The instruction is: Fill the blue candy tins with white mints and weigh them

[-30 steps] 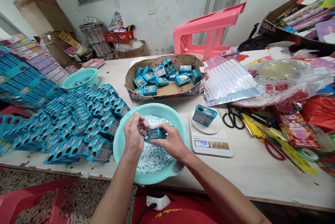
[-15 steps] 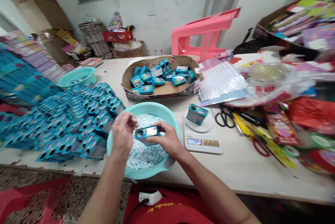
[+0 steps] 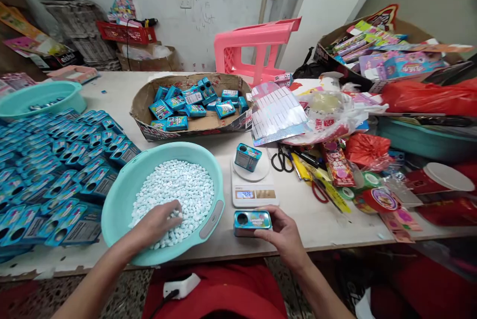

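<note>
My left hand (image 3: 163, 220) reaches into a turquoise plastic basin (image 3: 116, 232). Its fingers are bent and a little apart, touching the small white candy pellets (image 3: 179, 180); nothing shows between them. My right hand (image 3: 281, 232) grips a small blue box (image 3: 252, 220) by its right end, thumb on the near side. This box has a round dark hole in its top and is at the table's front, just before a white kitchen scale (image 3: 257, 199). A similar blue box (image 3: 248, 157) stands on the scale's round plate, and the display is lit.
Rows of blue boxes (image 3: 74, 175) crowd the left side. Behind the basin sits a cardboard tray (image 3: 145, 130) of more boxes. Scissors (image 3: 282, 159), a yellow cutter (image 3: 301, 167), tape rolls and bags lie to the right. A pink stool (image 3: 253, 45) is at the back.
My right hand has carried the blue box from above the basin to the table before the scale. My left hand has lowered into the pellets. The view has turned right.
</note>
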`<state>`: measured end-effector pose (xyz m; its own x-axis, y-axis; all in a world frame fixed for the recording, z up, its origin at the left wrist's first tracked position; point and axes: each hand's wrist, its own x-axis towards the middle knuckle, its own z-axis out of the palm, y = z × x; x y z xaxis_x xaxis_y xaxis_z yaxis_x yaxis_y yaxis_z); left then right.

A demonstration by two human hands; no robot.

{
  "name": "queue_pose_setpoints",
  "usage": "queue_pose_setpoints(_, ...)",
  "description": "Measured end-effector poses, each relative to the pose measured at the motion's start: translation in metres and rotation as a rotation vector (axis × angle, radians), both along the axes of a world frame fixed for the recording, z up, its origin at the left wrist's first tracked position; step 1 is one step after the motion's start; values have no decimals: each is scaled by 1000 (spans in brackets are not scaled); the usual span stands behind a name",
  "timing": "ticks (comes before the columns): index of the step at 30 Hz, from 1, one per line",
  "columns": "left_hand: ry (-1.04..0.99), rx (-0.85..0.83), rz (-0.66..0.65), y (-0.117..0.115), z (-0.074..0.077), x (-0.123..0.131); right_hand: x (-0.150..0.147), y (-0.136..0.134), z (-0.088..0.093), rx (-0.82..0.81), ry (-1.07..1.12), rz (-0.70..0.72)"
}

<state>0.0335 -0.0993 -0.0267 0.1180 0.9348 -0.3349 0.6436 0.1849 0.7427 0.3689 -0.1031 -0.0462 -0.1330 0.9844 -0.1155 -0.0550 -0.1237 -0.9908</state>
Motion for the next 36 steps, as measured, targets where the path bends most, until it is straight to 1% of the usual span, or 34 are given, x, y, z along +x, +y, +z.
queue_pose_setpoints(2,-216,-32,178,8,6,-3,-2,-8,-20,21,-59,-1)
queue_pose_setpoints(4,-497,-74,401,14,13,-6,-5,-14,-33,60,-80,4)
queue_pose_setpoints(6,-781,-110,608,19,21,-7,-5,-13,-38,95,-78,52)
queue_pose_setpoints(8,-1006,-131,731,22,28,-6,-1,-3,-35,154,-79,101)
queue_pose_setpoints(9,-1086,-138,759,24,31,-5,1,7,-32,196,-89,85)
queue_pose_setpoints(10,-1152,-141,775,26,33,-3,4,20,-28,239,-112,29)
queue_pose_setpoints(12,-1259,-114,813,30,35,0,5,53,-20,308,-205,-165)
queue_pose_setpoints(13,-1282,-105,848,32,34,2,4,72,-16,329,-270,-255)
queue_pose_setpoints(14,-1278,-121,887,34,33,4,1,90,-13,348,-325,-311)
queue_pose_setpoints(15,-1256,-164,913,36,32,7,-2,108,-10,358,-366,-320)
queue_pose_setpoints(16,-1228,-224,920,37,30,9,-6,123,-6,354,-390,-287)
queue_pose_setpoints(18,-1212,-325,879,41,28,13,-16,143,1,333,-395,-189)
queue_pose_setpoints(19,-1238,-332,849,42,28,14,-20,147,6,327,-378,-157)
queue_pose_setpoints(21,-1315,-266,829,45,36,14,-31,147,20,350,-315,-149)
queue_pose_setpoints(23,-1368,-159,844,50,51,14,-45,136,38,418,-236,-137)
queue_pose_setpoints(24,-1388,-91,842,53,61,15,-54,130,48,456,-208,-97)
queue_pose_setpoints(26,-1414,72,819,59,83,20,-76,115,65,519,-206,55)
queue_pose_setpoints(28,-1413,254,800,66,100,29,-100,104,76,552,-241,200)
queue_pose_setpoints(29,-1390,341,795,69,106,33,-111,100,78,559,-259,249)
queue_pose_setpoints(31,-1299,493,796,74,110,40,-129,96,78,567,-282,301)
queue_pose_setpoints(33,-1208,586,804,77,107,43,-140,95,75,575,-295,315)
queue_pose_setpoints(36,-1143,607,826,77,99,41,-147,95,70,574,-310,337)
